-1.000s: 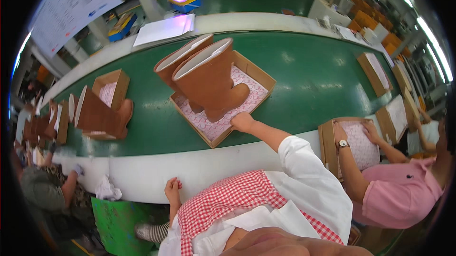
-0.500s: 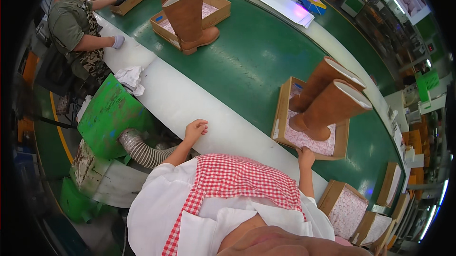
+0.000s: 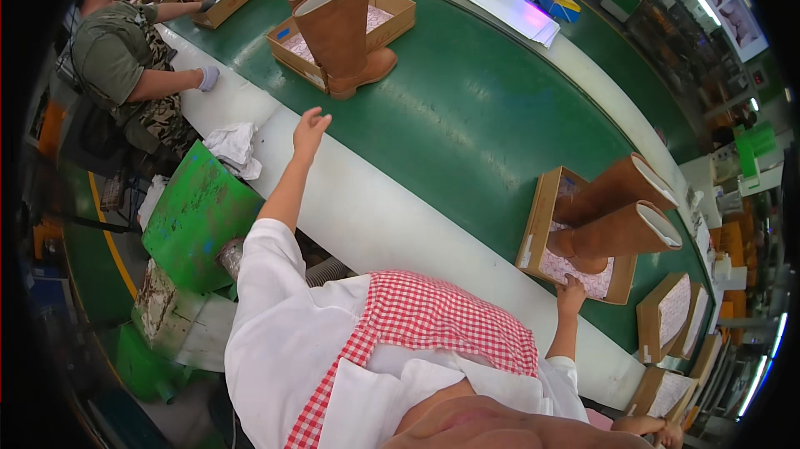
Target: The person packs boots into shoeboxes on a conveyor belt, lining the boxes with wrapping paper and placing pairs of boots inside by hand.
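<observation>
Shoebox (image 3: 540, 224) at right hand (image 3: 572, 293), left hand (image 3: 309, 132) free

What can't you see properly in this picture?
- Head view: the fingertips of the right hand are hidden behind the edge of the near shoebox.
- Head view: that box's floor is mostly covered by the brown boots.
- Head view: the boxes at the right edge are bent and too small to tell their contents.

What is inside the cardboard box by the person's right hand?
Two tall brown boots lie in the open cardboard box, on pink patterned paper. The right hand touches its near edge. Anything under the boots is hidden.
</observation>
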The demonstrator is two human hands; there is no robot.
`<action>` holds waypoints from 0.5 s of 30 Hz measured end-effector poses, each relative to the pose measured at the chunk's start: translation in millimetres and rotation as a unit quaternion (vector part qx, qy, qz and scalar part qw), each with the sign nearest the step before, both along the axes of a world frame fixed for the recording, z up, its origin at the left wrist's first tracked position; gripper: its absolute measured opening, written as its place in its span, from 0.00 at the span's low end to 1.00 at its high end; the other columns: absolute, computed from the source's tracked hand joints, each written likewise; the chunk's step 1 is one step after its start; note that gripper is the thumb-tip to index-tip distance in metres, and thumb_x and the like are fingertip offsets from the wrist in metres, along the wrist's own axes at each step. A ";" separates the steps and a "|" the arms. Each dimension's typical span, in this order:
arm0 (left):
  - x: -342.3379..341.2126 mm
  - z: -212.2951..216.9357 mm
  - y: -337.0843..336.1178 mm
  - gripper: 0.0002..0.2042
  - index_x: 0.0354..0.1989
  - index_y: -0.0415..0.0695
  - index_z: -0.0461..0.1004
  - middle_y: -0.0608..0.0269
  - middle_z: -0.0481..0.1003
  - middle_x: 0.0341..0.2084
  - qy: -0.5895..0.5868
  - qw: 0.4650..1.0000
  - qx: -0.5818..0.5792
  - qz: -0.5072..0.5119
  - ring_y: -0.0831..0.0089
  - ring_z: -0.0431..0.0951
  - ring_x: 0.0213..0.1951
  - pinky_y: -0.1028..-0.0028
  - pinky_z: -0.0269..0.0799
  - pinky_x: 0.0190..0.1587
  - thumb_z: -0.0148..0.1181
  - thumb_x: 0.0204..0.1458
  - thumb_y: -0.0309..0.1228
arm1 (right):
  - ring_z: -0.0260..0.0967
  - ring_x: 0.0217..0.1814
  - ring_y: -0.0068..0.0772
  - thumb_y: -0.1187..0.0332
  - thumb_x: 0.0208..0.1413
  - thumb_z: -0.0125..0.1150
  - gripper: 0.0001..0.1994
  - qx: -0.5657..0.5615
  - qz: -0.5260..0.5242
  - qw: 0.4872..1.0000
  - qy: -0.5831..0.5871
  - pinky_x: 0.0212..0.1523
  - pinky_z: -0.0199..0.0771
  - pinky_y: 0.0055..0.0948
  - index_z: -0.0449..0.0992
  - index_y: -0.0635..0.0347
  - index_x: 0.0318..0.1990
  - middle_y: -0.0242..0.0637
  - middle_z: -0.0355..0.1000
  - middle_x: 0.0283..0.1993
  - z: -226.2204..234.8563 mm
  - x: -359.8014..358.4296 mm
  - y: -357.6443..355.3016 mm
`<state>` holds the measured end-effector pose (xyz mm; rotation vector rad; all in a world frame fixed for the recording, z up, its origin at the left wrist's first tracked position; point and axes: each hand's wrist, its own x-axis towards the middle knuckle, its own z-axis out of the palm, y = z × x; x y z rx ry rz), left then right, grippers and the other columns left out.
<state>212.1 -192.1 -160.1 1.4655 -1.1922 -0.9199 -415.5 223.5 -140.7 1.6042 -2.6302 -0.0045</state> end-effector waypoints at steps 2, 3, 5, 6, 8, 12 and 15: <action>-7.4 21.1 -36.3 0.29 0.56 0.42 0.66 0.57 0.72 0.48 -0.164 0.986 -0.023 0.001 0.62 0.69 0.53 0.68 0.64 0.54 0.64 0.48 0.44 | 0.66 0.49 0.48 0.67 0.43 0.66 0.20 -0.047 -0.032 0.996 0.064 0.48 0.62 0.46 0.73 0.55 0.46 0.43 0.72 0.46 12.0 28.9 -0.7; -10.7 31.3 -52.2 0.29 0.56 0.42 0.66 0.57 0.72 0.48 -0.161 0.987 -0.023 -0.004 0.62 0.69 0.53 0.68 0.64 0.54 0.64 0.48 0.44 | 0.62 0.52 0.48 0.69 0.44 0.65 0.21 -0.096 -0.055 0.986 0.126 0.50 0.59 0.47 0.72 0.54 0.49 0.43 0.69 0.49 18.0 49.0 -3.8; -20.9 44.3 -83.8 0.36 0.57 0.43 0.65 0.53 0.64 0.58 -0.363 0.929 -0.071 0.006 0.53 0.57 0.63 0.60 0.58 0.60 0.67 0.41 0.50 | 0.62 0.53 0.48 0.70 0.44 0.64 0.19 -0.124 -0.075 0.986 0.081 0.50 0.59 0.47 0.72 0.55 0.47 0.43 0.68 0.50 8.1 73.5 -3.8; -17.9 40.4 -98.2 0.36 0.57 0.43 0.65 0.53 0.64 0.58 -0.362 0.929 -0.072 0.004 0.53 0.57 0.63 0.60 0.58 0.60 0.67 0.41 0.50 | 0.61 0.54 0.48 0.71 0.45 0.63 0.18 -0.152 -0.086 0.984 0.031 0.50 0.60 0.46 0.72 0.56 0.46 0.43 0.67 0.51 2.6 87.9 -5.9; 0.2 28.0 -118.7 0.38 0.59 0.51 0.65 0.64 0.58 0.63 -0.458 0.888 0.002 0.024 0.50 0.49 0.66 0.56 0.56 0.62 0.66 0.38 0.52 | 0.60 0.54 0.49 0.72 0.46 0.62 0.17 -0.161 -0.017 0.987 -0.011 0.50 0.59 0.46 0.72 0.57 0.46 0.43 0.66 0.53 3.6 129.3 -19.4; -29.2 26.9 -141.1 0.40 0.61 0.52 0.63 0.61 0.55 0.64 -0.540 0.840 0.049 -0.014 0.48 0.50 0.65 0.57 0.61 0.59 0.68 0.36 0.52 | 0.59 0.55 0.51 0.74 0.47 0.61 0.15 -0.137 0.081 0.987 -0.012 0.51 0.59 0.47 0.73 0.57 0.45 0.44 0.65 0.53 10.0 172.5 -31.6; -19.1 27.3 -152.5 0.39 0.56 0.46 0.67 0.55 0.64 0.57 -0.465 0.884 0.028 -0.052 0.52 0.64 0.58 0.61 0.68 0.52 0.70 0.33 0.52 | 0.63 0.51 0.49 0.75 0.47 0.61 0.15 -0.173 0.057 0.982 -0.050 0.50 0.64 0.42 0.73 0.59 0.45 0.44 0.66 0.52 6.1 183.3 -50.1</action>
